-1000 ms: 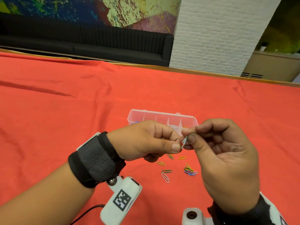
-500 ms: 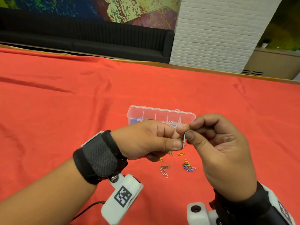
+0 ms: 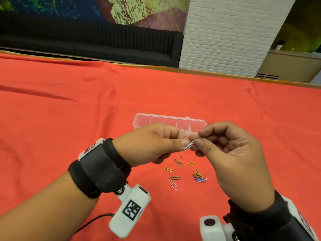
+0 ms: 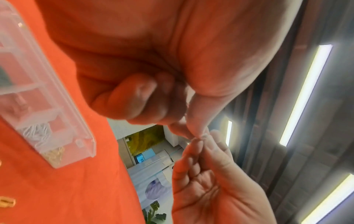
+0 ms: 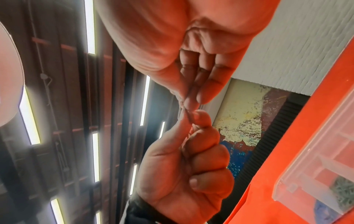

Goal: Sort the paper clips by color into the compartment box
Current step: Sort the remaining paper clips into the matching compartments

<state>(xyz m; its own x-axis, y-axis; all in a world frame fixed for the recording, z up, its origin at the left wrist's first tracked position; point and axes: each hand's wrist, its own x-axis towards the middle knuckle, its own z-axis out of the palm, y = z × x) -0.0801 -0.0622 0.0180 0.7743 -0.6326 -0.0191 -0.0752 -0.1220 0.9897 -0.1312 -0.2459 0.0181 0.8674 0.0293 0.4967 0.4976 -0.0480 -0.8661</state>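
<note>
Both hands are raised above the red cloth, fingertips meeting. My left hand point(image 3: 185, 140) and right hand point(image 3: 196, 139) each pinch one end of a silver-white paper clip point(image 3: 189, 145), which slants down to the left. Whether a second clip hangs linked to it I cannot tell. In the right wrist view the clip point(image 5: 188, 116) shows as a thin dark strip between the two thumbs. Behind the hands lies the clear compartment box point(image 3: 169, 119), lid off. Its near wall is hidden by my knuckles. The left wrist view shows silver clips and gold clips in two end compartments of the box point(image 4: 57, 106).
Loose clips lie on the cloth point(image 3: 69, 119) below my hands: an orange one point(image 3: 168, 169), a green one point(image 3: 178, 162), a white one point(image 3: 173, 184) and a tangled mixed cluster point(image 3: 199, 177). The table's far edge point(image 3: 225, 73) meets a black sofa and a white brick pillar.
The pinched clip has turned from nearly upright to slanting down-left. Both hands stayed together in front of the box, with the fingers shifting slightly on the clip.
</note>
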